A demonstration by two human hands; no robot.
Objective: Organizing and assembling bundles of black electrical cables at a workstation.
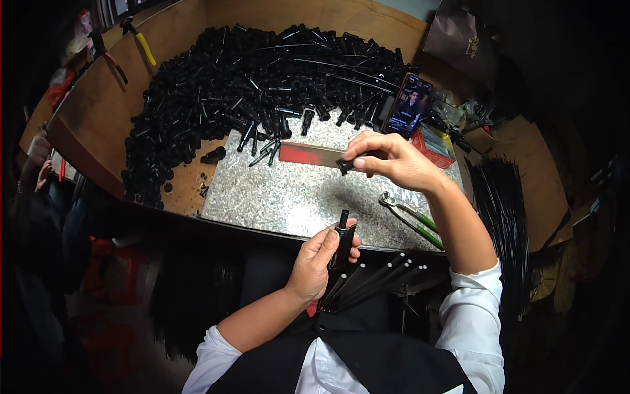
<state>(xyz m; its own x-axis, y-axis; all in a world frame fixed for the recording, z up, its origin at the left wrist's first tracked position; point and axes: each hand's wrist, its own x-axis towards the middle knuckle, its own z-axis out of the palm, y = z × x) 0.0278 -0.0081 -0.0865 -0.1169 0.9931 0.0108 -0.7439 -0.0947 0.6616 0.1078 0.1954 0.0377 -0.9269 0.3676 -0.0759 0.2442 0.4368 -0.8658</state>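
Note:
In front of my body, my left hand (311, 265) is wrapped round a dark cylindrical part with a narrower black tube (344, 219) standing up from its top. My right hand (398, 159) is raised over the speckled stone slab (262, 197), pinching a small black plastic piece (345, 167) between thumb and fingers. Behind that piece lies a flat bar (304, 154), part red and part grey, partly covered by my right fingers. Green-handled pincers (412, 220) rest on the slab to the right. Below it, several black rods with pale tips (377, 279) stick up beside my left hand.
A big heap of black plastic parts (262, 79) fills the wooden tray (341, 16). A lit phone (409, 105) leans by a red box (430, 148). Thin black rods (502, 223) hang at the right. A yellow-handled tool (143, 47) hangs on the tray's left wall.

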